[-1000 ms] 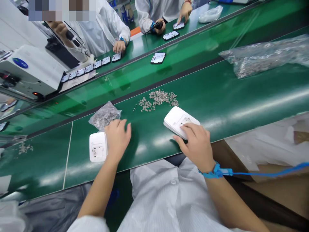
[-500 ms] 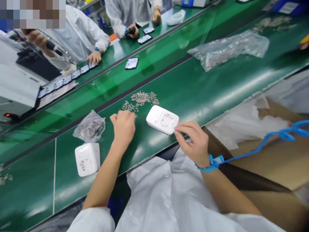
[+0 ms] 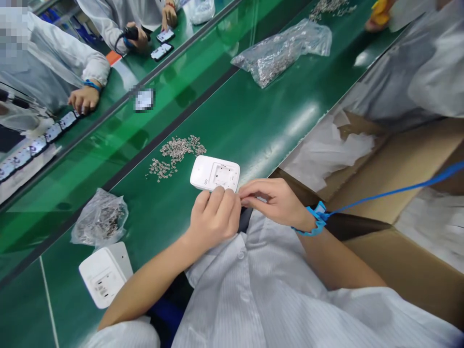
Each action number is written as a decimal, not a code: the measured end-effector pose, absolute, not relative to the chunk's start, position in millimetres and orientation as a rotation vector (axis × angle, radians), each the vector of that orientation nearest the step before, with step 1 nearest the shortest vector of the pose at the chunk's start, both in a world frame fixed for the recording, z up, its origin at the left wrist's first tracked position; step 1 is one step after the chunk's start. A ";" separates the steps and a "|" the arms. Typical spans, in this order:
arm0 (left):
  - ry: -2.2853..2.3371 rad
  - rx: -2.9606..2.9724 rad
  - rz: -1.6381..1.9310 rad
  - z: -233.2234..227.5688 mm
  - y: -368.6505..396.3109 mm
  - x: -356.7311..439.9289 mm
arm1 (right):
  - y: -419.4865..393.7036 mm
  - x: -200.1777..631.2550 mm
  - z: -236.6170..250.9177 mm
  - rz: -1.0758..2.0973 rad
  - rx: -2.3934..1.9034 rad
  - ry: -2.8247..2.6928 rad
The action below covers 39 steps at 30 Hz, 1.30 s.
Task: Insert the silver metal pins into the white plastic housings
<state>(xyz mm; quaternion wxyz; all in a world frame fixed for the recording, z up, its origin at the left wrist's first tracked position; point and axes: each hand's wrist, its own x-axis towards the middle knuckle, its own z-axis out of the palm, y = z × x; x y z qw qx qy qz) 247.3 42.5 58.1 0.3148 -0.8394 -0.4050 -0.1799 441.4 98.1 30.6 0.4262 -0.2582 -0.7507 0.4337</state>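
A white plastic device housing (image 3: 206, 169) with a square recess lies on the green bench, just beyond my hands. My left hand (image 3: 216, 212) is closed at its near edge, fingertips curled down and hidden from me. My right hand (image 3: 273, 199), wearing a blue wrist strap (image 3: 314, 220), has thumb and forefinger pinched together by the housing's near right corner, meeting the left fingers. Whatever sits between the fingertips is too small to make out. Small metal parts (image 3: 177, 150) are heaped loosely to the left behind the housing.
Another white housing (image 3: 103, 278) stands by my left forearm, beside a plastic bag of small metal parts (image 3: 101, 217). A larger bag (image 3: 282, 50) lies farther along the bench (image 3: 232, 121). An open cardboard box (image 3: 362, 193) is at right. Co-workers' hands (image 3: 85, 99) are across the divider.
My left hand has moved right, from near the heap of metal parts to the housing's near edge, meeting my right hand. The camera view has shifted and turned.
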 end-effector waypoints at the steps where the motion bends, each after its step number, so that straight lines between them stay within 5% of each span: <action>1: -1.117 -2.227 -0.487 53.7 45.8 246.2 | 101.5 443.0 28.2 1.106 -0.689 -1.866; 11: -1.623 -2.395 -0.210 19.9 48.8 275.6 | 151.1 419.2 8.4 0.830 -0.919 -1.890; 23: -1.588 -2.389 -0.255 16.4 34.8 289.7 | 176.4 404.2 21.9 0.811 -0.680 -2.402; 39: -1.660 -2.421 -0.295 25.8 37.8 282.7 | 178.8 409.2 9.1 0.827 -0.629 -2.261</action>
